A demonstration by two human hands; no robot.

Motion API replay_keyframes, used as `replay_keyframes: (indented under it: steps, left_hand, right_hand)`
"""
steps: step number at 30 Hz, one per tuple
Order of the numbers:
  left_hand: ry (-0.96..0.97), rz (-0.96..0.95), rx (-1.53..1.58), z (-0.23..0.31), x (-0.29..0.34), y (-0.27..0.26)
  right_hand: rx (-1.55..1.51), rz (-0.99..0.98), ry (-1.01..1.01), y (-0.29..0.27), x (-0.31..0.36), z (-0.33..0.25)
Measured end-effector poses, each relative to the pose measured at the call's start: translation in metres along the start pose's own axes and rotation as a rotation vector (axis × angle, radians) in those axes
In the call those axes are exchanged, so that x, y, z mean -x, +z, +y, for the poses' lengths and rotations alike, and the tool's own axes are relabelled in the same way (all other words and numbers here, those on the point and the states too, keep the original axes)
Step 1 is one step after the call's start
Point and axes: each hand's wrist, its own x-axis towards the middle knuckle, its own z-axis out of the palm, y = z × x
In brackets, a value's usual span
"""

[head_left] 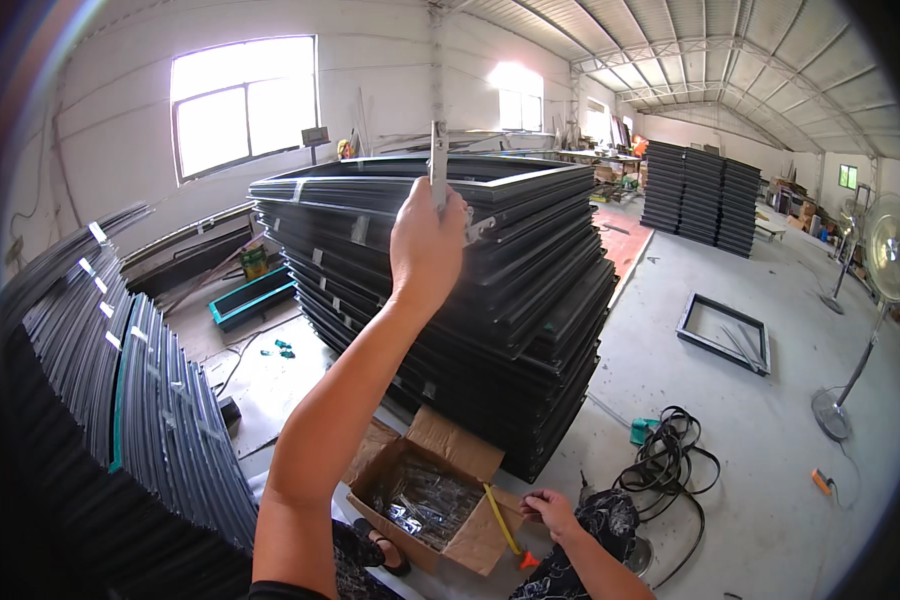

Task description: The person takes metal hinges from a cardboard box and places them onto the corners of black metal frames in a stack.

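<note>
In the head view, a perforated metal strip (438, 160) is held upright before the stack of black frames (515, 310); it is best kept steady and clear of the frame edges. Its lower part is gripped by the closed left hand (428, 245), while the right hand's (552, 512) fingers are bunched near the cardboard box (478, 545), their contents indiscernible.
</note>
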Motion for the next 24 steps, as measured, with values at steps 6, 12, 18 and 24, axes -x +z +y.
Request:
replay_keyframes:
  steps: [6,12,18,24]
  left_hand:
    - [0.003,0.008,-0.084,0.003,-0.001,0.005]
    - [-0.016,-0.029,-0.151,0.011,-0.003,0.015]
    - [0.04,-0.063,-0.239,-0.013,-0.022,0.04]
    - [0.062,-0.009,-0.229,-0.035,-0.045,0.078]
  right_hand:
    - [0.011,-0.001,-0.009,0.005,0.001,-0.001]
    - [0.042,-0.006,-0.002,0.002,-0.003,0.003]
    - [0.051,0.001,0.017,0.003,0.004,0.001]
    - [0.053,-0.029,-0.007,0.005,0.002,0.004]
